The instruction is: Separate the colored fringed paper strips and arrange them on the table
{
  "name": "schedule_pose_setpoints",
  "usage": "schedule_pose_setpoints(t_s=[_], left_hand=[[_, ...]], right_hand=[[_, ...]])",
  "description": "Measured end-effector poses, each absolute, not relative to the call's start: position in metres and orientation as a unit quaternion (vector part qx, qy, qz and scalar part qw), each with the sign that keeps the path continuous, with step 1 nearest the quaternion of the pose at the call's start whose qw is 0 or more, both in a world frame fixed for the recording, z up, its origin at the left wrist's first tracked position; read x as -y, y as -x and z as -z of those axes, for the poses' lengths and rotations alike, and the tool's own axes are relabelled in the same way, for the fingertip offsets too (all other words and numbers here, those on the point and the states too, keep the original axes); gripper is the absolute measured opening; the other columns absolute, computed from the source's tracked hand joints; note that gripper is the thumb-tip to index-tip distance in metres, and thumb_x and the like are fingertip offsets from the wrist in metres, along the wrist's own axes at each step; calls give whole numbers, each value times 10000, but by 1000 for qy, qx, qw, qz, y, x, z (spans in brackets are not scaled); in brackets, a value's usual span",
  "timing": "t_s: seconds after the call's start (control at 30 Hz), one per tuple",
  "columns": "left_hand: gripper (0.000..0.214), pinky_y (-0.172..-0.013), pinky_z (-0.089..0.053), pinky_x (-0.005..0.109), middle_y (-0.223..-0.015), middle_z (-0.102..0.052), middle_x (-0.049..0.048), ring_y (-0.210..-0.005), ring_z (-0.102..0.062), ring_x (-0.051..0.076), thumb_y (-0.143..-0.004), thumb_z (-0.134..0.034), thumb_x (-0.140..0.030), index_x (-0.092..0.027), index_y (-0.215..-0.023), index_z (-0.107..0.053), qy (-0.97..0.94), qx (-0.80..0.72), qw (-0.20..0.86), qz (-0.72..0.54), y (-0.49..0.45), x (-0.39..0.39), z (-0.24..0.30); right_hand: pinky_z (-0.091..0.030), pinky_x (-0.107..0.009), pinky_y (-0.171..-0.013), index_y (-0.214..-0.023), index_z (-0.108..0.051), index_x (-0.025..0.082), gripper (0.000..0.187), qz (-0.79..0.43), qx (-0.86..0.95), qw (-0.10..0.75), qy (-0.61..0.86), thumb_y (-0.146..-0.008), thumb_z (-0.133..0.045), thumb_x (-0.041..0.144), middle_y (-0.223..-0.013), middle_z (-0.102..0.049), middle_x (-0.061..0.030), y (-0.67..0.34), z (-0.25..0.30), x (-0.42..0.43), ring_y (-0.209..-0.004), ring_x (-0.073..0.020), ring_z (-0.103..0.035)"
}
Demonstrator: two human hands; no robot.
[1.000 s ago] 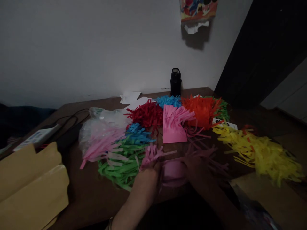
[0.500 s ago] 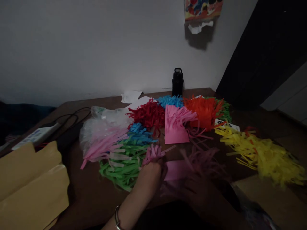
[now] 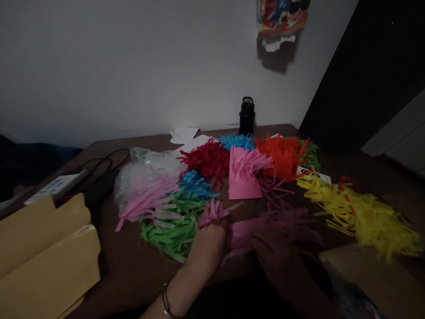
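Low in the middle, a fringed sheet of pink tissue paper spans the space between my hands, with loose strips trailing off to the right. My left hand is closed, fingers curled on the sheet's left end. A bunch of pink strips sticks up just beyond its knuckles. My right hand, dim and partly in shadow, has its fingers against the sheet's lower right part and seems to pinch it. Beyond them lies another pink fringed sheet, with its uncut part toward me.
Fringed tissue in red, blue, green, orange and yellow covers much of the table. A black bottle stands by the wall. Yellow card, clear plastic and a power strip are left.
My right hand has shifted slightly up, and the pink sheet under it now looks folded narrower, its strips drawn out to the right. My left hand stays in place.
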State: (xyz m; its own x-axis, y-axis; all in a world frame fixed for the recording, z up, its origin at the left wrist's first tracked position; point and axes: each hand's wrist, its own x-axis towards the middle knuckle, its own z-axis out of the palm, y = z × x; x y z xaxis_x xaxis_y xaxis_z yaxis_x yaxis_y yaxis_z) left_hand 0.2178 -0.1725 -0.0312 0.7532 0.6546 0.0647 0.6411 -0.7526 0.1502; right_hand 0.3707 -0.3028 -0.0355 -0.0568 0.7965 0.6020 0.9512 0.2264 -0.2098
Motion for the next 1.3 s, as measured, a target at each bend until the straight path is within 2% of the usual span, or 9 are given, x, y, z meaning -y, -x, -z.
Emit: schedule_pose_setpoints(t_s=[0.17,0.3,0.37,0.47,0.6,0.8,0.93,1.17,1.3], left_hand=[[456,-994,-464,468,-1355,-552,241,-1225,-568,311,-874,-496,-34,-115,-1321,-530,-931,-362,25,-29,-214,173,34],[439,-776,-569,402,-1050,-727,191,-883,-724,274,-893,-465,-38,-114,-1320,-528,-928,-371,35,-16,-213,173,35],[436,-773,-563,398,-1085,-714,179,-883,-715,268,-886,-472,-23,-118,-1307,-535,-928,-370,38,-15,-213,173,32],[371,-872,-508,434,-1226,-637,167,-1072,-620,297,-870,-517,-25,-132,-1218,-590,-946,-319,15,-58,-212,177,23],[135,-782,-461,408,-977,-664,70,-904,-582,254,-921,-549,-171,-192,-997,-659,-981,-149,13,-127,-206,187,20],[187,-763,-420,383,-849,-654,54,-827,-560,221,-950,-484,-140,-171,-928,-668,-980,-142,-29,-138,-201,184,38],[201,-755,-400,386,-796,-636,40,-797,-549,213,-941,-497,-169,-178,-819,-657,-980,-139,-16,-143,-200,185,33],[206,-888,-353,403,-898,-685,32,-889,-557,199,-982,-453,-156,-173,-961,-657,-967,-129,35,-216,-183,197,44],[209,-914,-320,409,-916,-692,29,-915,-568,214,-973,-461,-179,-191,-921,-663,-948,-206,75,-230,-173,199,53]], right_hand=[[-515,-270,-671,-867,-675,196,186,66,751,233,614,-934,-507,152,-752,-687,-32,-380,66,290,-672,-145,-631],[-543,-303,-726,-1016,-637,190,172,55,748,215,625,-962,-539,321,-999,-664,-44,-383,80,298,-797,-135,-633],[-550,-324,-751,-1084,-613,187,217,49,745,211,631,-959,-544,350,-1079,-638,-53,-383,82,300,-855,-146,-634],[-542,-308,-709,-1046,-622,167,199,43,738,211,639,-955,-552,329,-979,-659,-34,-384,79,299,-780,-136,-636],[-487,-262,-658,-914,-664,211,123,51,730,221,644,-923,-541,200,-796,-693,9,-383,73,295,-687,-130,-636],[-399,-316,-602,-730,-642,199,141,112,711,221,658,-859,-584,192,-698,-639,-29,-373,61,289,-654,-189,-577],[-378,-350,-654,-717,-616,180,185,157,721,215,640,-881,-539,147,-705,-599,-48,-364,54,281,-686,-205,-528],[-355,-428,-938,-891,-663,133,382,168,781,255,544,-999,-296,128,-821,-662,-68,-372,59,294,-847,-205,-562],[-343,-387,-949,-930,-660,184,359,131,754,287,576,-1009,-313,142,-928,-684,-41,-382,61,303,-905,-187,-566]])
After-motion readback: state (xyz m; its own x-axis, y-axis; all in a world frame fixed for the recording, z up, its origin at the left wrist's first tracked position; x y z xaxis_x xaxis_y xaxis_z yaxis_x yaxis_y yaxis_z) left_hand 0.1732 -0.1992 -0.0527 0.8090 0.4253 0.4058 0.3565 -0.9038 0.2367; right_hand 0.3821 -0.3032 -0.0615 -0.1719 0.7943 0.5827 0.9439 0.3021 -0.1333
